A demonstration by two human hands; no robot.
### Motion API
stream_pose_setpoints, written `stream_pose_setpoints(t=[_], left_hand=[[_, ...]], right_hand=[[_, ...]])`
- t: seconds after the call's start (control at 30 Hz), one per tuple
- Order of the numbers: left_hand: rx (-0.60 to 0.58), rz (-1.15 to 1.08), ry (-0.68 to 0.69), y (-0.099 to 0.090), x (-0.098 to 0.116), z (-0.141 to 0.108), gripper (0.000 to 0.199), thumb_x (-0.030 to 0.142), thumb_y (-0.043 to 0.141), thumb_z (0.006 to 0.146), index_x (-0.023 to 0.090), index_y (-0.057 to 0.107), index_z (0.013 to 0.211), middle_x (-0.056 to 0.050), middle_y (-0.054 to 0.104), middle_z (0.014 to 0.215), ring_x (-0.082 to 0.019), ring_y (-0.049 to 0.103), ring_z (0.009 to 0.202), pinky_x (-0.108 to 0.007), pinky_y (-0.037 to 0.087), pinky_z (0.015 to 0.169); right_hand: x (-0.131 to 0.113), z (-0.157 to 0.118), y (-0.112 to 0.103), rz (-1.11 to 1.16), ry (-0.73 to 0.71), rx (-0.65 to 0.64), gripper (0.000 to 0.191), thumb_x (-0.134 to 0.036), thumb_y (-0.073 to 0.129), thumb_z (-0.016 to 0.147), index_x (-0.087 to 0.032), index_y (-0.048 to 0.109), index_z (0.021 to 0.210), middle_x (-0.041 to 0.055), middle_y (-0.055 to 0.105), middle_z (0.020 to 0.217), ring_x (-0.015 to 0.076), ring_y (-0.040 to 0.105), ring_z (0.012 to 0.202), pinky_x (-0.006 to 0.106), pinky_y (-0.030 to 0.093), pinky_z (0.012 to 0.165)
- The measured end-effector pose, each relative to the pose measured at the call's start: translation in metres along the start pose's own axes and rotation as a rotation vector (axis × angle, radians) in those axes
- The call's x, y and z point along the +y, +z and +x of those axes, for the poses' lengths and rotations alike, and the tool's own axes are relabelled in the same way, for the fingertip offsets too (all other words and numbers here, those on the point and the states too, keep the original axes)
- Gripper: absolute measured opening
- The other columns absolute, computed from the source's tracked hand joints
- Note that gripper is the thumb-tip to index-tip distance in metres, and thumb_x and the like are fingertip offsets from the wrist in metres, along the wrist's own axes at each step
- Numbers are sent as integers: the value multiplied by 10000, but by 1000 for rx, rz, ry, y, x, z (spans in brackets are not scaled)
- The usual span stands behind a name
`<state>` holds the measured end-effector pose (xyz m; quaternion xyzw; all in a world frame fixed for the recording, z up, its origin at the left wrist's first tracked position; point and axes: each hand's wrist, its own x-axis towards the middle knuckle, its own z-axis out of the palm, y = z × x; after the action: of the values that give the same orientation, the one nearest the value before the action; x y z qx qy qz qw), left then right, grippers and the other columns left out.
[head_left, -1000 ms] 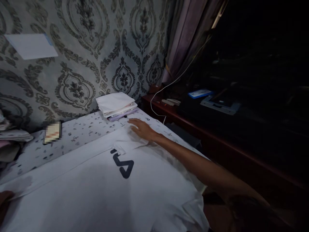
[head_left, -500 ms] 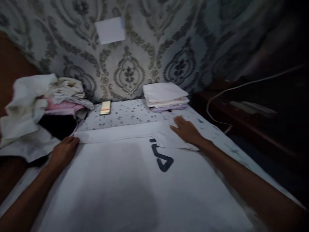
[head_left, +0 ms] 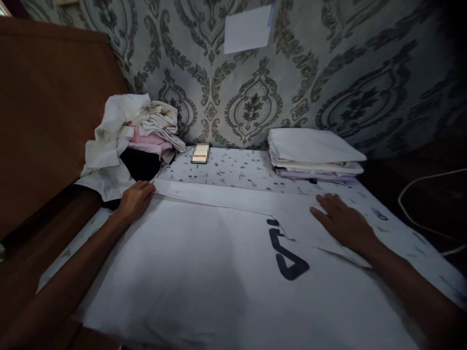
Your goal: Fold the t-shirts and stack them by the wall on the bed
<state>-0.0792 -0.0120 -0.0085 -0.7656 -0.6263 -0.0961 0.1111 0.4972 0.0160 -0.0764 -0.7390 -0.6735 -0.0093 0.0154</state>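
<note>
The folded band should lie smoothest with even, light tension between its ends and the loose flap pressed flat by an open palm. The white printed shirt spreads between and nearer than the hands: left hand at its 10 o'clock, fingers curled, grip unclear; right hand at 2 o'clock, open, grasping nothing.

The white garment bears a dark, partly covered logo, not fully readable.
</note>
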Motion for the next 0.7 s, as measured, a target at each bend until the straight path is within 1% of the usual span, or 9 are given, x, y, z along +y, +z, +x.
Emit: stream_pose_setpoints(t=[0.13,0.27,0.33,0.4,0.5,0.57,0.6,0.63,0.7], left_hand=[[9,17,22,-2,-3,-4,297,227,412,922,197,698,994,-103,720,1057,-263,632,1007,-364,514,789],[-172,62,63,-12,-11,-6,336,178,408,885,200,721,1003,-106,732,1128,-285,661,1036,-417,516,861],[-229,127,61,-21,-6,0,352,164,417,867,198,732,1021,-112,739,1130,-300,671,1050,-451,502,913],[-209,126,22,-27,13,12,399,151,403,872,186,717,1117,-116,735,1161,-293,662,1111,-447,485,972],[-152,-113,-8,-20,65,38,486,212,316,962,158,574,1370,-114,647,1363,-235,594,1265,-380,452,1061],[-199,-272,94,-5,98,55,521,329,311,1001,149,471,1462,-108,503,1522,-219,471,1399,-363,382,1142],[-235,-302,146,5,108,60,548,380,322,1003,146,436,1485,-109,430,1573,-221,396,1452,-369,338,1176],[-279,-304,184,14,113,64,577,419,333,1000,141,410,1499,-115,373,1605,-228,333,1487,-388,295,1201],[-353,-240,184,31,103,65,621,460,324,991,124,379,1510,-142,331,1620,-252,269,1514,-458,234,1221]], right_hand=[[0,-1,-2,25,-26,1,630,-481,269,970,-180,454,1493,126,367,1604,277,260,1511,506,350,1164],[3,-1,-8,59,-15,-28,620,-475,302,972,-187,445,1502,134,357,1606,276,250,1514,514,328,1172],[1,-2,-14,83,-10,-75,621,-488,311,975,-184,458,1496,130,355,1608,261,233,1519,486,299,1191],[-4,-1,-20,84,-12,-83,602,-486,276,994,-185,507,1461,125,365,1604,261,229,1521,496,265,1205],[-21,2,-23,72,-79,-18,613,-455,215,1020,-133,529,1436,150,354,1605,284,225,1522,519,249,1209],[-31,4,-21,89,-147,-42,635,-462,255,1014,-84,464,1480,169,327,1614,287,227,1521,480,258,1213],[-34,4,-19,98,-165,-67,654,-474,277,1008,-76,420,1507,169,314,1620,284,227,1521,466,254,1217],[-35,4,-17,103,-171,-86,672,-490,290,1002,-82,381,1529,163,301,1627,281,224,1523,465,243,1221],[-33,2,-14,105,-169,-91,696,-525,278,1000,-110,331,1555,149,274,1640,273,208,1528,480,212,1229]])
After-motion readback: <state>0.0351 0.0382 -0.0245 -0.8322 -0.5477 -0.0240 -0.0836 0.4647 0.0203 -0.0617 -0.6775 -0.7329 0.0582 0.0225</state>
